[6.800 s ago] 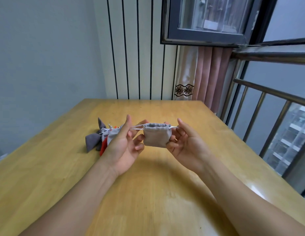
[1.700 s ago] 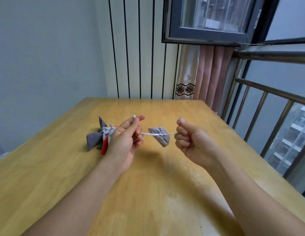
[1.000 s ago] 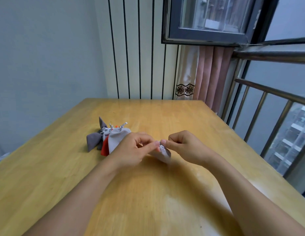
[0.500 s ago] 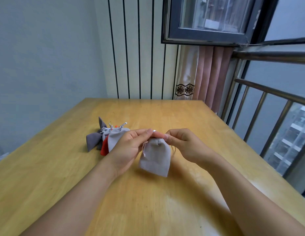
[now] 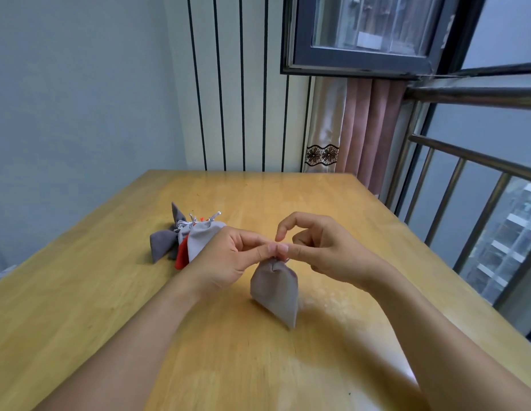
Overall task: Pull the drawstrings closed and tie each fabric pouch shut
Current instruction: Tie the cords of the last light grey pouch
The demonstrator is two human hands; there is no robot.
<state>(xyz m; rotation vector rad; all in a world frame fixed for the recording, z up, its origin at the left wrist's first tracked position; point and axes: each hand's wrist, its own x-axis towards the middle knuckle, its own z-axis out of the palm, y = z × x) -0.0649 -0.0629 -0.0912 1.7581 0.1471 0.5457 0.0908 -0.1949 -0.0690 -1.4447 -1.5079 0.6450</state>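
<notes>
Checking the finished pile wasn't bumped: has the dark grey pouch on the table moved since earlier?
No. The dark grey pouch lies at the same spot relative to the table's left edge.

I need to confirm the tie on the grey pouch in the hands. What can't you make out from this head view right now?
- Knot on the grey pouch: its gathered neck is covered by the fingertips of the left hand and right hand; the cord is too thin to follow.
- Pile of pouches: they overlap and the left hand covers the near edge, so the count is unclear.
- Pouch contents: hidden by fabric.
</notes>
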